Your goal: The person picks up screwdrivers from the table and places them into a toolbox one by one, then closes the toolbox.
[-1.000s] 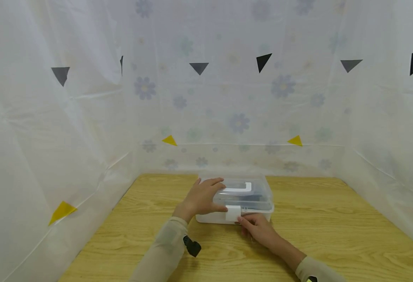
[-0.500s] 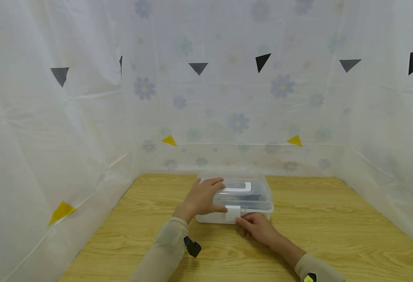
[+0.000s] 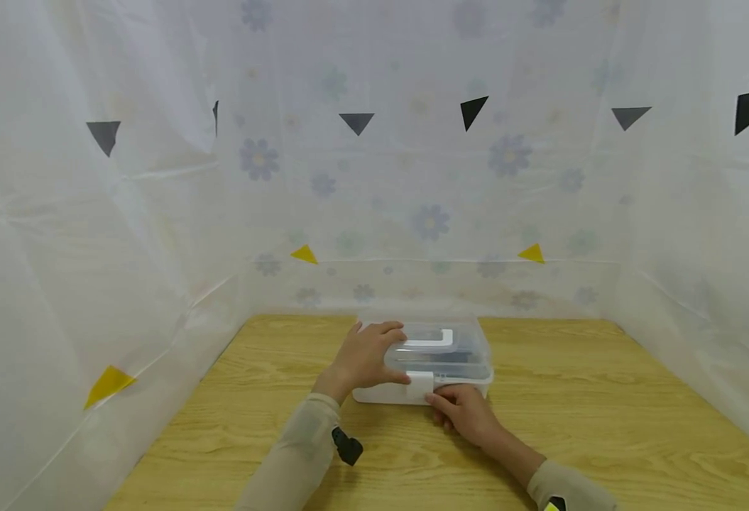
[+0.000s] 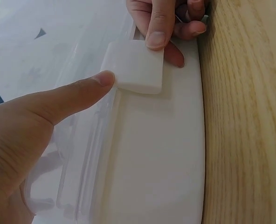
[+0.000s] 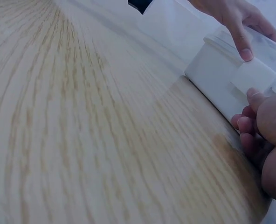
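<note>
The box [image 3: 422, 362] on the table [image 3: 604, 426] has its lid on, the left hand [image 3: 364, 355] presses the top flat, and the right hand [image 3: 460, 411] pinches the white clip [image 3: 420, 385], not yet open.

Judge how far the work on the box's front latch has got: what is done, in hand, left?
Done: the box sits on the table, lid down. In hand: the left hand rests on the lid, thumb beside the white latch; the right hand has a finger on the latch's edge. Left: the latch lies flat against the front, so it probably has yet to swing.
</note>
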